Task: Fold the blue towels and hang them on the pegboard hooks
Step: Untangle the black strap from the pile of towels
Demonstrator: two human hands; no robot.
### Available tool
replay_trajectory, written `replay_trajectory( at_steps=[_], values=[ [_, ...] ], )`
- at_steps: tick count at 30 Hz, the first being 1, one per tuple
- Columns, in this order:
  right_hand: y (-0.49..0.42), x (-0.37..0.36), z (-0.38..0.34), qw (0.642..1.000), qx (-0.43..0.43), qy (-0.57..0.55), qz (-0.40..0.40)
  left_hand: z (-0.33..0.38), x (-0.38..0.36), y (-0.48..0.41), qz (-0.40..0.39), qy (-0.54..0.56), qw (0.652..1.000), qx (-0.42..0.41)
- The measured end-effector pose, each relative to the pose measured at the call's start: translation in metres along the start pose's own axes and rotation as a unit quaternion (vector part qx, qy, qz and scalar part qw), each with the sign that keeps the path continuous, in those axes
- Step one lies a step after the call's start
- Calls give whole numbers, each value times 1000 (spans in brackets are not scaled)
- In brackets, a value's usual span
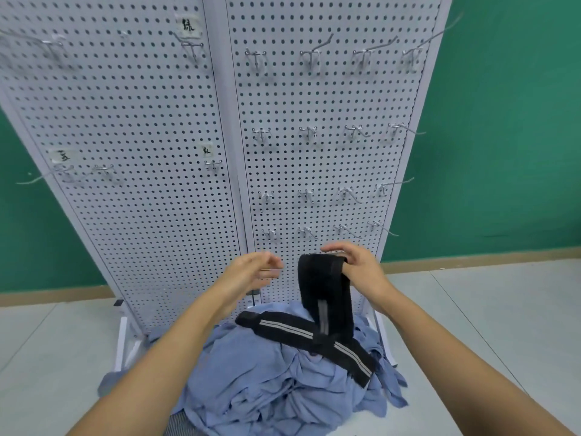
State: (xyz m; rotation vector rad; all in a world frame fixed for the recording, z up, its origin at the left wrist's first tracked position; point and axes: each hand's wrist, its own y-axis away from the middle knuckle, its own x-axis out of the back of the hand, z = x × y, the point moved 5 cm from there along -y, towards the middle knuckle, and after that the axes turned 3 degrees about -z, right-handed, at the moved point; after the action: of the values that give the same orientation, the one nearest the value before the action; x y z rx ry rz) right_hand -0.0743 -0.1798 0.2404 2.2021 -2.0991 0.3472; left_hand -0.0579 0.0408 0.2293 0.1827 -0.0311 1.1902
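Head view: nothing hung yet. Hooks [309, 56] on pegboard [157, 121] look bare. Blue towels [267, 372] in unfolded heap at pegboard foot. Right hand [358, 265] gripping black striped strap [323, 284] low before pegboard; left hand [251, 270] relaxed, holding nothing. All folding + hanging left.

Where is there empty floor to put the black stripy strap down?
Bare floor lies left of the blue towel pile, up to the baseboard, and right of it, beyond the pegboard stand's foot. The middle is crowded: the towels heap against the pegboard, and the black striped strap in the right hand trails over them.
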Motion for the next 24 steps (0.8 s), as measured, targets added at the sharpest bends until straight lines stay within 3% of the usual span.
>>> replay_trajectory(
  at_steps=[2, 5, 9, 14, 16, 19, 24],
  values=[
    [1, -5, -1, 999, 11, 30, -12, -12, -21, -9, -22, -45, 999, 2],
    [2, -3, -1, 1000, 19, 12, -12, -21, -57, -21, -72, -26, 997, 2],
    [4, 14, 6, 999, 9, -25, -17, -22, -80, -34, -57, -12, 998, -10],
    [12, 42, 35, 980, -116, -147, -69, -30, -101, -56, -46, -11, 999, -3],
    [16, 55, 51, 982, -148, -89, -80, -35, -117, -65, -77, -18, 997, 12],
    [18, 74, 76, 986, -163, 20, -32, -48, -143, -80, -85, -49, 994, 38],
    [17, 111, 101, 976, -181, -33, 120, -76, -190, -102, -46, -114, 991, 47]
  ],
)
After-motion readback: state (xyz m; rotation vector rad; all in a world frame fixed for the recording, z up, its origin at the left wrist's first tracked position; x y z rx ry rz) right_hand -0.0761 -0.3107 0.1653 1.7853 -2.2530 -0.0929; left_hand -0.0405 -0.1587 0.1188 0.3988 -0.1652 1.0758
